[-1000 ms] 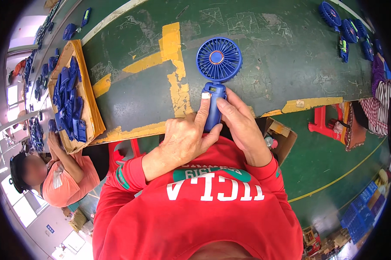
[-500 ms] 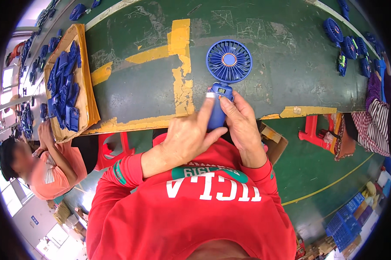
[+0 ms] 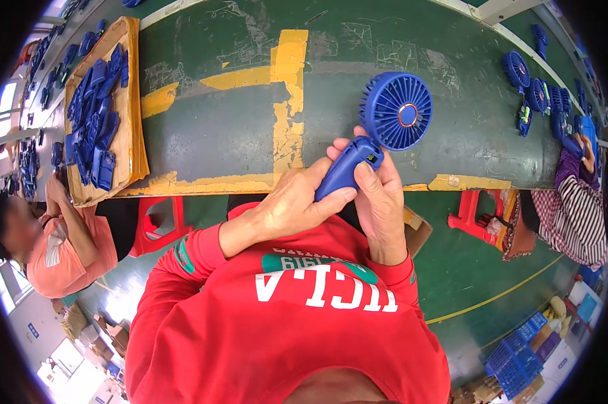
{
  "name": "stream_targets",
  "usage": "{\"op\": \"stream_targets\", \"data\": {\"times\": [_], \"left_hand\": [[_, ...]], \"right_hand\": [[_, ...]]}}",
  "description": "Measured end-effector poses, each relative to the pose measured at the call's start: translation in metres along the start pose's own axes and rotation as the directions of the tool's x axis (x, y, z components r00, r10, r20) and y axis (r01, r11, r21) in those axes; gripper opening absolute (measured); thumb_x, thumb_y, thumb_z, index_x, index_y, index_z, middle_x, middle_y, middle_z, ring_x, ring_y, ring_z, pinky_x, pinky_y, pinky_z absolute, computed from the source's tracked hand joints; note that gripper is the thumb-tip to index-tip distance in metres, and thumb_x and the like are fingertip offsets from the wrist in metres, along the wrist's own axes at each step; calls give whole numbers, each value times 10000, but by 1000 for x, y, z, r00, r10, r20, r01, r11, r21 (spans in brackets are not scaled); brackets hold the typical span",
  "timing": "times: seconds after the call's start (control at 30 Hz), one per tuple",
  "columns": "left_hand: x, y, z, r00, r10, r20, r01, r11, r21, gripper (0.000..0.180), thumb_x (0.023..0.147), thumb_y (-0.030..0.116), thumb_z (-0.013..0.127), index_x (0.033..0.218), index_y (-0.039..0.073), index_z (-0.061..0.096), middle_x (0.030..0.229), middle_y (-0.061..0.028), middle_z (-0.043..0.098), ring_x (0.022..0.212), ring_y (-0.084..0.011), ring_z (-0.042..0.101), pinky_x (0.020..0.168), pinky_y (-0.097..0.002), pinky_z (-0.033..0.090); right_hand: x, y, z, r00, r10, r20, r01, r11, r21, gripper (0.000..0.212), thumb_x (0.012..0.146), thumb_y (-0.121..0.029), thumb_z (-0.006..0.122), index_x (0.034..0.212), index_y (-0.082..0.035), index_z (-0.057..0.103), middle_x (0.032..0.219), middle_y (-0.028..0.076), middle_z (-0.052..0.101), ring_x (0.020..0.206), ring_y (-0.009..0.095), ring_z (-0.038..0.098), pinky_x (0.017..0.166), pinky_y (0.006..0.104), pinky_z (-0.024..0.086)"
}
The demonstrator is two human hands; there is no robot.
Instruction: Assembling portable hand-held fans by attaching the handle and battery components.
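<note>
A blue handheld fan (image 3: 395,111) is tilted up to the right over the near edge of the worktable, its round grille turned rightward. My left hand (image 3: 290,202) grips the lower end of the handle, with the thumb along its near side. Around the upper part of the handle, below the fan head, my right hand (image 3: 379,202) is closed, its thumb beside the small dark display. Some fingers are hidden behind the handle.
A cardboard tray (image 3: 141,128) of blue plastic parts lies on the left of the green worktable (image 3: 216,128). Several blue fans (image 3: 516,69) lie at the right. Co-workers sit on both sides, near red stools (image 3: 469,217).
The fan has turned from upright to tilted rightward, and its grille now faces aside. My left hand has shifted from the front of the handle to its lower end.
</note>
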State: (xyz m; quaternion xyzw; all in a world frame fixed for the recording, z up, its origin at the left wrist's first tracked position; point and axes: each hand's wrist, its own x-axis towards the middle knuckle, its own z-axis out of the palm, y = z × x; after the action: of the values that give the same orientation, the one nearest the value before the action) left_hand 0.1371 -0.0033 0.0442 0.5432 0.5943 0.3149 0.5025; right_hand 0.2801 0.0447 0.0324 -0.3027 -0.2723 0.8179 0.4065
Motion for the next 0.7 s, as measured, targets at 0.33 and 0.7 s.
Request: {"op": "stream_targets", "data": {"times": [0.33,0.7], "left_hand": [[-4,5,2,985,169,-45,-158,971,181,429,824,281,602,996,-99,499,662,-240,590,604,-376,616,539,-386,499],[-2,-16,8,991,-107,84,129,939,-318,331,897,292,540,940,-34,498,682,-85,567,552,-130,571,517,-271,464]], "right_hand": [[-5,1,3,999,-23,-25,25,997,66,415,855,-131,593,1214,2,433,1104,189,564,1031,287,576,892,387,474],[4,6,3,998,-38,-45,31,991,-132,387,880,-121,564,1223,-8,425,1121,181,557,1037,251,570,869,357,482]]}}
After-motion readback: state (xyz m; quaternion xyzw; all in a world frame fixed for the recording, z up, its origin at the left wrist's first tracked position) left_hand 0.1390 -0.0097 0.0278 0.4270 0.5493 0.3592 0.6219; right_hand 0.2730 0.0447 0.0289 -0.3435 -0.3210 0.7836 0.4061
